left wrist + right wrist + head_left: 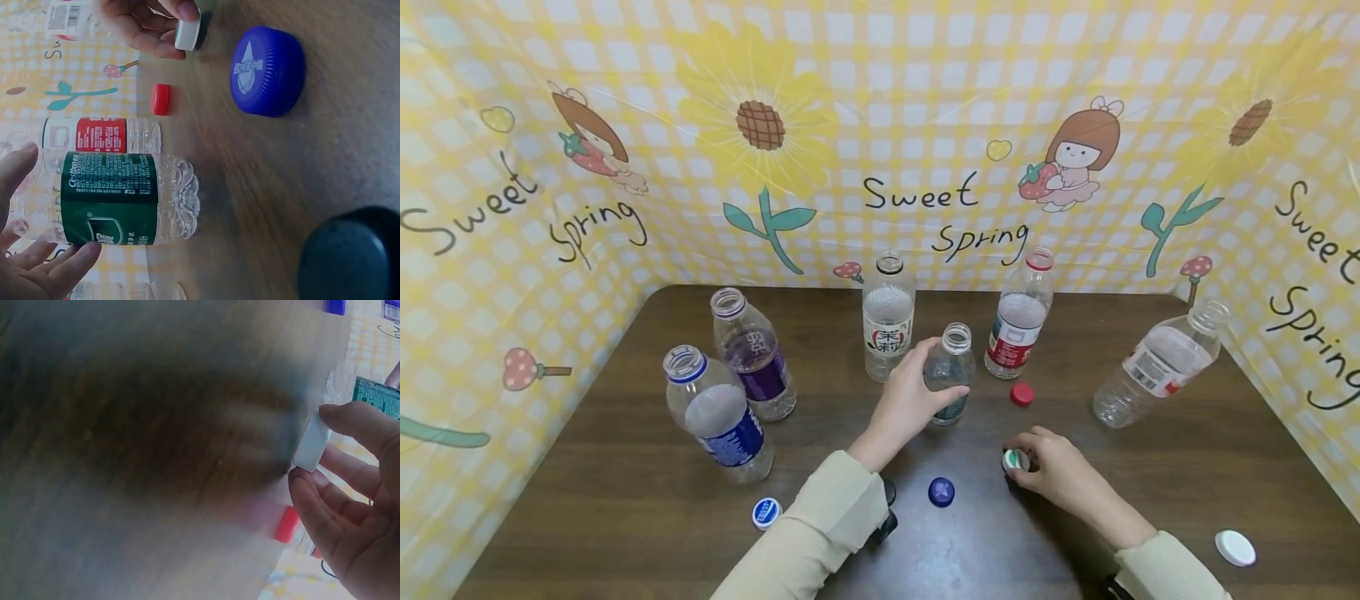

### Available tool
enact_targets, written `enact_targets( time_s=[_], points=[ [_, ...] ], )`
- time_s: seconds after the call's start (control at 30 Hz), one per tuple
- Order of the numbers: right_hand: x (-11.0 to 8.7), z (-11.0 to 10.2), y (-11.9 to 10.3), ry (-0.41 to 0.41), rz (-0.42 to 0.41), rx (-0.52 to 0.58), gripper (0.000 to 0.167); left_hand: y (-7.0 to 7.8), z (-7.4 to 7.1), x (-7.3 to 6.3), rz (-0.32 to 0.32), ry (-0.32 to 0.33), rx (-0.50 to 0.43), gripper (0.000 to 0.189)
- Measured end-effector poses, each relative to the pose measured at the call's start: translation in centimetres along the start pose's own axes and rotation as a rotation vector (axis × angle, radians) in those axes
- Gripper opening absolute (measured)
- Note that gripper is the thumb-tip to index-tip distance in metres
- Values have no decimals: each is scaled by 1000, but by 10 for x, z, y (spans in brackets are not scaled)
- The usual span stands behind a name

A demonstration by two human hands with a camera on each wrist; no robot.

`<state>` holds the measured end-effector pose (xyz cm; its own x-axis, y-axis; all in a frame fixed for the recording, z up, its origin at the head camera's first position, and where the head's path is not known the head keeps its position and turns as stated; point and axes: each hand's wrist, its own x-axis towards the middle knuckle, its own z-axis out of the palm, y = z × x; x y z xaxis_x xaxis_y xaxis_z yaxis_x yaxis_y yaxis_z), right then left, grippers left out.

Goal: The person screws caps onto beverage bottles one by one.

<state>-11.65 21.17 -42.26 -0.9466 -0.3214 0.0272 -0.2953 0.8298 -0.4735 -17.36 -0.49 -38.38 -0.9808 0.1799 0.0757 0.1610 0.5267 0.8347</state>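
Observation:
A clear bottle with a green label stands uncapped near the middle of the table. My left hand holds it from the left side, thumb on one side and fingers on the other. To its right and nearer, my right hand pinches a white cap with green print by its edge, low over the tabletop. The cap shows side-on between thumb and fingertips in the right wrist view. A dark blue cap lies in front of the green-labelled bottle, and a red cap lies right of it.
Uncapped bottles stand around: blue-labelled and purple-labelled at left, white-labelled and red-labelled behind, another clear one at right. A blue-and-white cap lies by the left sleeve, a white cap far right.

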Motion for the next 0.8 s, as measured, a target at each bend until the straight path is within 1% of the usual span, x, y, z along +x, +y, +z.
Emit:
enact_targets(
  time_s=[0.2,0.43,0.53,0.67,0.8],
  points=[
    [1,-9,-5,38,-10,1,19,-4,-6,-8,10,5,-3,70],
    [10,-35,-19,100,-59,28,25,-10,-11,-18,35,31,-12,70],
    [16,-50,-31,115,-95,54,26,-11,-14,-22,50,36,-8,69],
    [24,-74,-54,122,-156,99,27,-12,-19,-27,54,31,-10,69],
    [33,-94,-75,103,-221,126,30,-12,-22,-30,54,22,-15,69]
  ],
)
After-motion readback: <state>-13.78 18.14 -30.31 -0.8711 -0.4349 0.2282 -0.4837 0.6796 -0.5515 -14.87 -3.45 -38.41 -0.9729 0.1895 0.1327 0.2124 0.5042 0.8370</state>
